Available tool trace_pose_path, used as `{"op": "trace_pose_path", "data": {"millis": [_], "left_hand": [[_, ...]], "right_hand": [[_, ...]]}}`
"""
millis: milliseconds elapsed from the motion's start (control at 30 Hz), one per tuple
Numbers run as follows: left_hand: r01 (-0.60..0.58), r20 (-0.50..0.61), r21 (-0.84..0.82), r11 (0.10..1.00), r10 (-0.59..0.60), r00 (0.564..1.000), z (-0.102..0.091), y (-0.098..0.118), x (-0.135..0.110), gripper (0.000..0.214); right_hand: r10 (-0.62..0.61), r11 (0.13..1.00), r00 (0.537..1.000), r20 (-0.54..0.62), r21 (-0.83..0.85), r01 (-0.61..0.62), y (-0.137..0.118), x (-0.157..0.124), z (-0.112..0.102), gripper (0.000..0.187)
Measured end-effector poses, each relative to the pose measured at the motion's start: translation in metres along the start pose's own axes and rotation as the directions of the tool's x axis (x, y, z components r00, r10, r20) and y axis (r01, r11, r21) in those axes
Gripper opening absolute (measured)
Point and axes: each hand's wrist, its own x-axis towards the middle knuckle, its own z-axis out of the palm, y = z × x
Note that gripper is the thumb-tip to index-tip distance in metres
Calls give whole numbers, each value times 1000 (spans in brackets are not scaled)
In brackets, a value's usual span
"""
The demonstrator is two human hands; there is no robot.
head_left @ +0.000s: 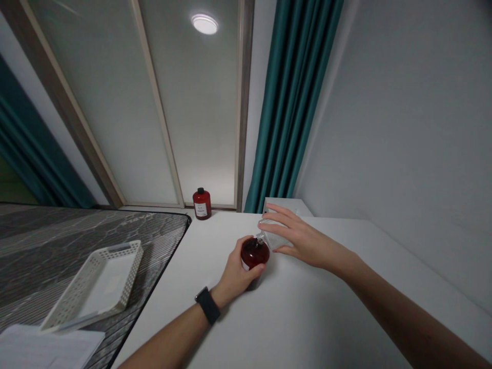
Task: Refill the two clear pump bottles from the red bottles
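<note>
My left hand (239,269), with a dark watch on its wrist, is wrapped round a dark red bottle (255,252) that stands on the white table (307,307). In my right hand (292,233) is a clear bottle (273,237), tilted so that its narrow neck points down to the left. Its mouth meets the top opening of the red bottle; whether the two touch or liquid runs between them I cannot tell. My right fingers hide part of the clear bottle.
Another red bottle (202,204) with a black cap and white label stands at the table's far left corner. A white box (292,206) sits at the back. Left, on a grey patterned bed surface (154,225), lie a white perforated basket (132,277) and papers (49,348).
</note>
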Motion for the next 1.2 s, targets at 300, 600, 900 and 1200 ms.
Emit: {"op": "trace_pose_path", "data": {"millis": [300, 600, 900, 1200], "left_hand": [[5, -5, -2, 1000, -5, 1000, 0, 1, 1, 62], [-1, 0, -10, 1000, 1, 1000, 1, -1, 1, 62], [13, 11, -10, 1000, -13, 1000, 1, -2, 0, 63], [46, 12, -2, 999, -46, 999, 0, -2, 1, 68]], "right_hand": [[-7, 1000, 1000, 9, -19, 7, -1, 0, -1, 64], [-1, 1000, 1000, 9, -2, 1, 0, -1, 0, 67], [65, 997, 998, 8, 46, -66, 4, -7, 7, 67], [112, 988, 993, -27, 107, -108, 6, -11, 14, 75]]}}
